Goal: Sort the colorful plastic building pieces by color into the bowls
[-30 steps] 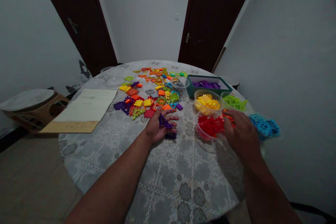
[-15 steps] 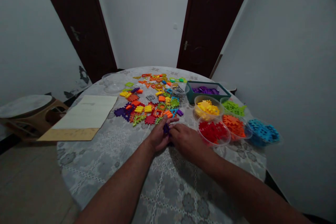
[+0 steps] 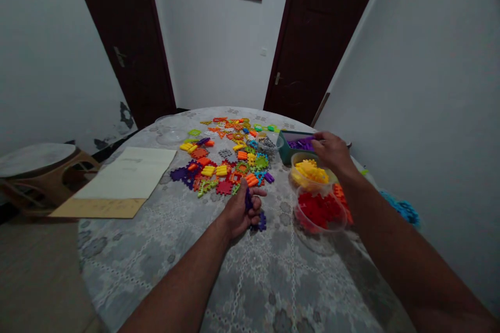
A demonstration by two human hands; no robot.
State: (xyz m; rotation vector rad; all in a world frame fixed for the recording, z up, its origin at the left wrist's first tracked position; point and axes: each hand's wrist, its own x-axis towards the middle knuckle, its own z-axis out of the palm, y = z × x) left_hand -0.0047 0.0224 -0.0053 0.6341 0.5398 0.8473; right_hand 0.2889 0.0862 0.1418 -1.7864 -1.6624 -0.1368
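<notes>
My left hand (image 3: 242, 212) is over the middle of the table, its fingers curled around purple toothed building pieces (image 3: 248, 200). Beside and partly under its fingertips, another purple toothed piece (image 3: 261, 221) lies on the cloth. Further right, my right hand (image 3: 332, 152) reaches over the green box (image 3: 287, 155), fingertips pinched at a purple piece (image 3: 313, 141) by its right side. More purple pieces (image 3: 299, 143) fill the box. My fingers partly hide what they grip there.
Clear tubs of yellow (image 3: 310, 171), red (image 3: 320, 210), orange (image 3: 340, 197) and blue pieces (image 3: 402, 209) stand at the right. Mixed colourful pieces (image 3: 224, 187) spread over the table's middle and back. A paper sheet (image 3: 125, 174) lies left, with a stool (image 3: 42, 177) beyond the table edge.
My right hand has left my left hand and moved right and away to the green box. My left fingers have curled in. A purple piece now shows on the cloth by them.
</notes>
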